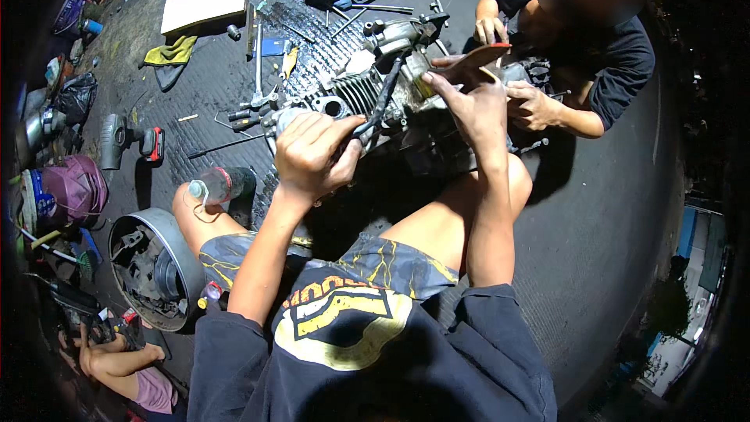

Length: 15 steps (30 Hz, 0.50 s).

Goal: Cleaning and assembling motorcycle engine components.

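Observation:
A dirty metal engine (359, 94) with cooling fins lies between me and another person. My left hand (315, 152) is closed at the engine's near left side, around a black hose (384, 94) that runs up over the fins. My right hand (467, 103) grips a dark, flat, red-edged piece (476, 59) above the engine's right part, thumb against it; its underside is hidden. The other person's hands (527, 101) work on the engine's right end, beside my right hand.
Tools (259, 70) lie behind the engine near a white box (205, 8) and yellow cloth (172, 53). Left are a cordless tool (113, 144), a bottle (223, 185), a metal tub (125, 258) of parts and a pink bag (74, 191). Someone's bare legs (117, 367) show lower left.

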Available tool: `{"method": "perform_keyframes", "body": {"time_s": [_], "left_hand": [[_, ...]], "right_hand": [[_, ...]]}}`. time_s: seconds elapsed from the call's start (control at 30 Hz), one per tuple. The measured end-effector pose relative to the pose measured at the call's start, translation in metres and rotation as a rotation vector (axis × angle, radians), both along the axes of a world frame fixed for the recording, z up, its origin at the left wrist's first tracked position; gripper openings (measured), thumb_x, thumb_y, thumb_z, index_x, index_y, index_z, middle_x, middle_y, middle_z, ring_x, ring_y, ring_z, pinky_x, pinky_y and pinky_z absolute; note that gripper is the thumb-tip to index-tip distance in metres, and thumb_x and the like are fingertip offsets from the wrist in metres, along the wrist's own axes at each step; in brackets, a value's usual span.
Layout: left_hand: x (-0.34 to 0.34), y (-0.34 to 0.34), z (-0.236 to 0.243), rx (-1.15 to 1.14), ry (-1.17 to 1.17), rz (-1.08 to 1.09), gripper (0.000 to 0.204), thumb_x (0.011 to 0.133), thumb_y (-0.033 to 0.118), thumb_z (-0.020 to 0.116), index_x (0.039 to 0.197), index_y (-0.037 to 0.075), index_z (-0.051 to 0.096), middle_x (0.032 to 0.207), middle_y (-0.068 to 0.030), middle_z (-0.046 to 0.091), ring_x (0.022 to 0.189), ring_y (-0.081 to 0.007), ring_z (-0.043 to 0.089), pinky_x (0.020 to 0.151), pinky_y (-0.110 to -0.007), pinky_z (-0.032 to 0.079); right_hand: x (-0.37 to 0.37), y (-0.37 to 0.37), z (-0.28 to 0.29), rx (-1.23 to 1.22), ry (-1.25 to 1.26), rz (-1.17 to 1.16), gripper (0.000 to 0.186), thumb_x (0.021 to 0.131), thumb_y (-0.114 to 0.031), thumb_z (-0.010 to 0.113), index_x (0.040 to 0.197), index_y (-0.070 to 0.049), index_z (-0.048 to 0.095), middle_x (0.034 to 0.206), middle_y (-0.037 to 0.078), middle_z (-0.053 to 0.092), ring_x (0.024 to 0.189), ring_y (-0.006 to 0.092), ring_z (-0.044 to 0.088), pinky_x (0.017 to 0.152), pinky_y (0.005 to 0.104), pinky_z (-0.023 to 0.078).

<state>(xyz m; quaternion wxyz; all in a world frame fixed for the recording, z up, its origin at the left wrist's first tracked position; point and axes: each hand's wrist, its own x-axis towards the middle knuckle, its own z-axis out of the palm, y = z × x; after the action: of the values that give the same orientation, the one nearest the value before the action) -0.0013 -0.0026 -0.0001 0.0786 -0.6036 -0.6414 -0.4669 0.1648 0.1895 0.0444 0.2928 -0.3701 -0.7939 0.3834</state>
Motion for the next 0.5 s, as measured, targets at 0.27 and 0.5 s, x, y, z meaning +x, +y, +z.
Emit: {"method": "perform_keyframes", "body": {"time_s": [0.27,0.5], "left_hand": [[0.004,0.0,0.0,-0.096,0.023,0.015,0.029,0.068,0.004,0.073,0.096,0.004,0.077,0.076,-0.0126,0.066,0.072,-0.03,0.065,0.072,-0.039,0.053],[0.006,0.002,0.001,-0.107,0.023,0.037,0.028,0.069,0.003,0.072,0.097,0.004,0.078,0.079,-0.0136,0.068,0.076,-0.0299,0.067,0.076,-0.038,0.054]], "right_hand": [[0.028,0.007,0.011,0.008,-0.031,-0.025,0.025,0.083,-0.02,0.084,0.101,-0.003,0.077,0.089,0.012,0.078,0.082,0.0192,0.076,0.077,0.0315,0.056],[0.035,0.008,0.008,0.033,-0.058,-0.031,0.026,0.082,-0.025,0.084,0.096,-0.004,0.079,0.087,0.012,0.078,0.08,0.0207,0.076,0.076,0.0316,0.057]]}}
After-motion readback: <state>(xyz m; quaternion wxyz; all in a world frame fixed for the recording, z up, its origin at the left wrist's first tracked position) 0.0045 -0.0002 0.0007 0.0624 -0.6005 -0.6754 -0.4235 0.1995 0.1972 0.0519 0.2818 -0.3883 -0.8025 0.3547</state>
